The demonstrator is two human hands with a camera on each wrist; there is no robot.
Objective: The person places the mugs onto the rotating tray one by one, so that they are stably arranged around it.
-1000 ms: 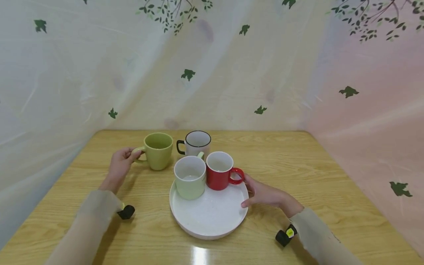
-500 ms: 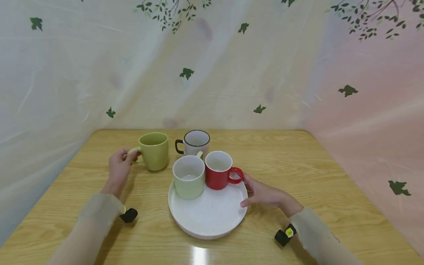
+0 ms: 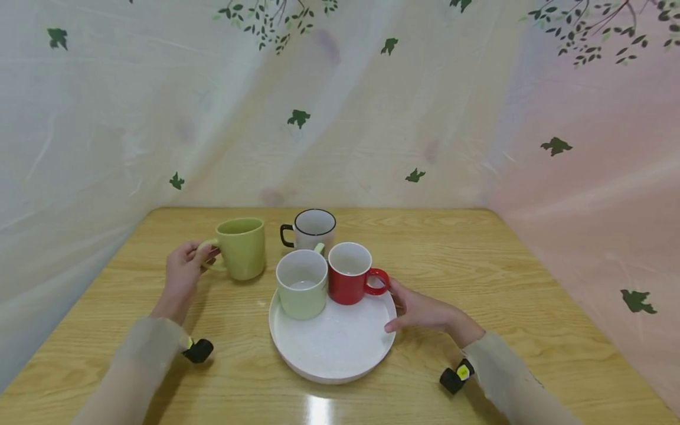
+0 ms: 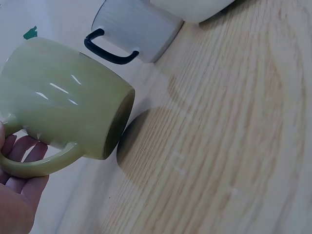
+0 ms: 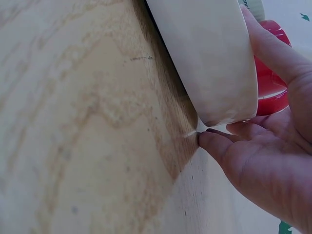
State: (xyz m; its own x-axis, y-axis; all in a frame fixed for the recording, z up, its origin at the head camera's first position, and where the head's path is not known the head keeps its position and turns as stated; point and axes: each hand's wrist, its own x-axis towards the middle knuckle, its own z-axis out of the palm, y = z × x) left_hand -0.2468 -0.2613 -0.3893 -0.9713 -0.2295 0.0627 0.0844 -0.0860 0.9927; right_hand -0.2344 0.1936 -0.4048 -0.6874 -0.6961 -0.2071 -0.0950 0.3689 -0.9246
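My left hand [image 3: 183,273] grips the handle of a yellow-green mug [image 3: 243,251] at the left of the table. In the left wrist view that mug [image 4: 63,92] is upright relative to the table, its base close over the wood with a shadow beside it. My right hand [image 3: 422,310] holds the right edge of a round white tray [image 3: 340,348], thumb over the rim and fingers lower down the outside. A pale green mug [image 3: 303,295] and a red mug [image 3: 347,286] stand together at the tray's back. The red mug's handle points toward my right hand.
A white mug with a black rim and black handle [image 3: 313,230] stands behind the tray, partly hidden by the pale green mug. The wooden table [image 3: 478,265] ends at a hanging cloth [image 3: 340,147] printed with leaves.
The yellow-green mug has moved left and slightly nearer to me, held in my left hand. My right hand stays on the tray, and the other mugs keep their places.
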